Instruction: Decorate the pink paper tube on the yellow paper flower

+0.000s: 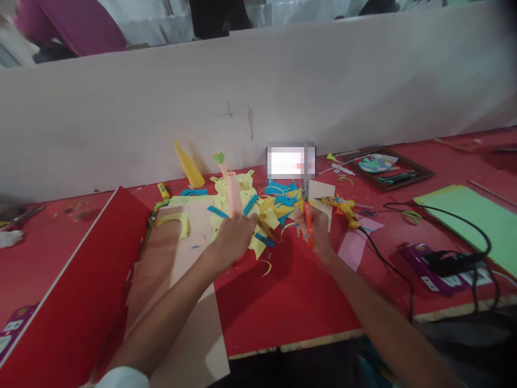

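My left hand (pixel 237 235) is closed around the lower end of a pale pink rolled paper tube (pixel 233 195), which stands upright above the scraps. In my right hand (pixel 319 229) is a pair of scissors (pixel 308 215) with orange-red handles, its blades pointing up and away from me. Whether the blades are parted is hard to make out. Between and beyond my hands lies a heap of yellow paper scraps (pixel 266 213) mixed with blue paper strips (pixel 286 200). Behind the tube rises a small pink piece topped by a green heart shape (pixel 218 157).
A yellow paper cone (pixel 189 167) stands near the white partition (pixel 161 108). To the right are a yellow glue gun (pixel 343 207) with a black cord, a purple power strip (pixel 424 264), a dark frame (pixel 420 175) and green sheets (pixel 472 215). A red board (pixel 76 280) stands at left.
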Tool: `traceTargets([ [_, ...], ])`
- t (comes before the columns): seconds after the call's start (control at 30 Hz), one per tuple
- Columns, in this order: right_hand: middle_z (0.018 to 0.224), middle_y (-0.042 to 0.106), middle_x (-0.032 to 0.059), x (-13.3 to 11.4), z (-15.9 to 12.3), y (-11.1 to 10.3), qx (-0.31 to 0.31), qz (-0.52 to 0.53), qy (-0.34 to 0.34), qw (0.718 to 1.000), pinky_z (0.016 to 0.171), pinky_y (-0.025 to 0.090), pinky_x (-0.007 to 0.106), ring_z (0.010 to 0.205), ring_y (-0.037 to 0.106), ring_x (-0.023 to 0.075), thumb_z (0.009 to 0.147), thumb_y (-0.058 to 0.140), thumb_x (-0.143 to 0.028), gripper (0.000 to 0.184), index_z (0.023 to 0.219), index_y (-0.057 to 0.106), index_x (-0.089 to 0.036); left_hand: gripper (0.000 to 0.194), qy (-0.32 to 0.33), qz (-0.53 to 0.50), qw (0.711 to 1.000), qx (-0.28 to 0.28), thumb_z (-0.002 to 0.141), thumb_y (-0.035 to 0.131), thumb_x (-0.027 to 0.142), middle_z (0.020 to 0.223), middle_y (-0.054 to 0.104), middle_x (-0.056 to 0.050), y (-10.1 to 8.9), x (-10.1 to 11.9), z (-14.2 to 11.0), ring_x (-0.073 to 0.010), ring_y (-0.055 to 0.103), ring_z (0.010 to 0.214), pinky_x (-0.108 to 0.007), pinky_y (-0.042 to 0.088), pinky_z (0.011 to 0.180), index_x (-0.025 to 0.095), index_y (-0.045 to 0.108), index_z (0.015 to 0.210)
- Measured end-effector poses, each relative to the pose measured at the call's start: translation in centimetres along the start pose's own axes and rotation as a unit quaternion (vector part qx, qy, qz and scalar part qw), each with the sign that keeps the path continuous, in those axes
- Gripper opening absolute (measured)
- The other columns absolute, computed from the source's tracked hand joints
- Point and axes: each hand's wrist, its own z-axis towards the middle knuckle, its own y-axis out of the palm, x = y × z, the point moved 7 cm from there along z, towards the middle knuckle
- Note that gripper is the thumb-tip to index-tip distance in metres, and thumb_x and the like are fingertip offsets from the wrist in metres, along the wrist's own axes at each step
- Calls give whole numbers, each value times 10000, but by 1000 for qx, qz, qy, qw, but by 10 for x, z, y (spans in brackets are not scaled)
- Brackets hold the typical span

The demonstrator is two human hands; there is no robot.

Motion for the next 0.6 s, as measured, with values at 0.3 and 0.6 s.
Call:
traceTargets([
  [0.3,551,355,-56,11,16,-12,77,-129,-5,989,547,247,287,557,307,109,805,581,-767,590,613,437,-228,396,28,27,995,92,1015,558,299,1249,697,-185,21,43,28,-329,656,1181,-441,502,958,105,556,1360],
  [0.6,519,403,-50,17,11,1,55,-63,-4,996,510,272,271,522,354,115,810,633,-738,567,626,449,-234,307,35,-67,991,107,1014,522,180,1056,751,-109,43,36,37,-261,699,1057,-396,492,947,169,613,1306],
])
